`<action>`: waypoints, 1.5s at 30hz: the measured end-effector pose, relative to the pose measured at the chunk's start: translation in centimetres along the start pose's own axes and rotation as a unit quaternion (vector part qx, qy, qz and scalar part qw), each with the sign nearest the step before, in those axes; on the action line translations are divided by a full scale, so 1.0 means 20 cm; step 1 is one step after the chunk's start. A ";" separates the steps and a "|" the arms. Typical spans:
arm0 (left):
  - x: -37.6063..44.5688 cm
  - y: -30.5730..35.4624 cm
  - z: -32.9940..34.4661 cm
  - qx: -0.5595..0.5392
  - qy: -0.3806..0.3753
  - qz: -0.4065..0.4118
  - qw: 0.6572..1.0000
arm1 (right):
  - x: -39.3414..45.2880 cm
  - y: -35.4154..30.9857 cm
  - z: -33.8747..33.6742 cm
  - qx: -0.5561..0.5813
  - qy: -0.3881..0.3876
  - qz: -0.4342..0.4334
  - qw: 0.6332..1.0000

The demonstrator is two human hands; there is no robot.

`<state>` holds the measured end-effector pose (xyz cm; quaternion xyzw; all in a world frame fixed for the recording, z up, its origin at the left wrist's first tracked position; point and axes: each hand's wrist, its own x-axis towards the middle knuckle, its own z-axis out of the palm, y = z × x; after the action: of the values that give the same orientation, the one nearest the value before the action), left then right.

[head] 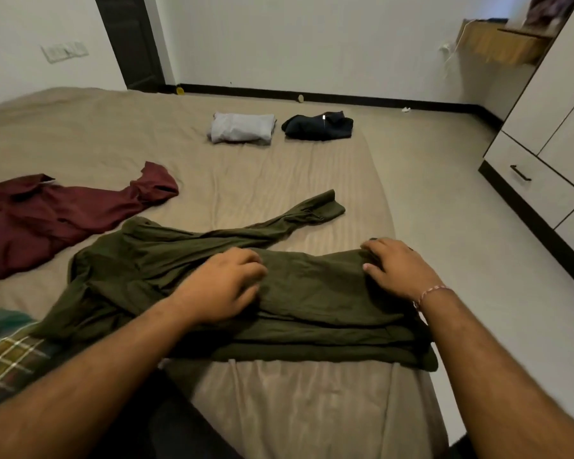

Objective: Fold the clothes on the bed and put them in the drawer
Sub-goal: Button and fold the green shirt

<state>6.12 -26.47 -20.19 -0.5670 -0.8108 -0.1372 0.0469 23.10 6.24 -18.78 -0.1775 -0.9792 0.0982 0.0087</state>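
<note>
The maroon shirt (47,220) runs off the left edge, and a plaid cloth (10,356) at lower left is half hidden under the olive shirt (312,293), which lies partly folded at centre frame on the bed (279,180). The left hand (224,286) rests on it with fingers curled into the fabric. The right hand (398,266) pinches its upper right corner.

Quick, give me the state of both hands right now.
Left hand: fingers curled, gripping the olive green shirt.
Right hand: fingers curled over the same shirt's right edge, gripping it.
</note>
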 end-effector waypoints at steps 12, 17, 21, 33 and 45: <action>0.47 0.59 0.49 -0.060 -0.138 -0.081 0.985 | 0.17 0.27 0.00 0.172 -0.132 0.017 0.976; 0.49 0.61 0.56 -0.062 -0.109 -0.093 0.988 | 0.11 0.41 -0.05 0.356 -0.188 0.089 0.911; 0.52 0.62 0.64 -0.038 -0.132 -0.144 0.980 | 0.02 0.50 -0.02 0.376 -0.282 0.133 0.873; 0.42 0.57 0.46 -0.082 -0.144 -0.179 0.970 | -0.01 0.38 0.06 0.130 0.104 0.234 0.958; -0.09 -0.02 0.05 0.007 0.044 -0.268 0.962 | 0.07 -0.59 0.33 0.173 0.056 -0.044 0.982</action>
<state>6.51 -27.81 -21.67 -0.3216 -0.9313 -0.1643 0.0482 17.40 -5.31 -23.00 -0.1356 -0.9521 0.2555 0.0987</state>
